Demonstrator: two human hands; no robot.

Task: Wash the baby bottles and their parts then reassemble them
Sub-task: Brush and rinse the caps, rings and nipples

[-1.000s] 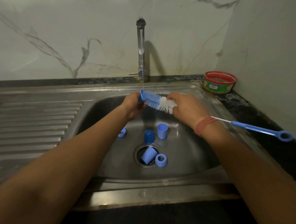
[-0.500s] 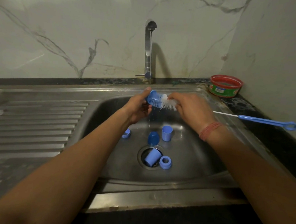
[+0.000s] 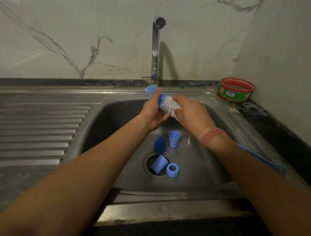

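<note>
Nearest us, our 2 forearms reach out over the steel sink (image 3: 112, 173). In its basin lie 4 blue bottle parts: a threaded ring (image 3: 172, 170) beside a cap (image 3: 159, 164) tipped into the drain (image 3: 148, 169), then a dark blue dome cap (image 3: 159, 144) and an upright cup (image 3: 174, 138) just beyond. Above them our left hand (image 3: 152, 111) curls around the blue end of the bottle brush (image 3: 167, 105), whose blue tip pokes out past the fingers. Our right hand (image 3: 192, 113), with a red thread (image 3: 211, 137) at the wrist, grips the white bristles, and the blue handle (image 3: 262, 160) trails past that forearm. Farther back stand the tap (image 3: 155, 47), a thin stream running, and a red-rimmed tub (image 3: 236, 89) in the corner.
</note>
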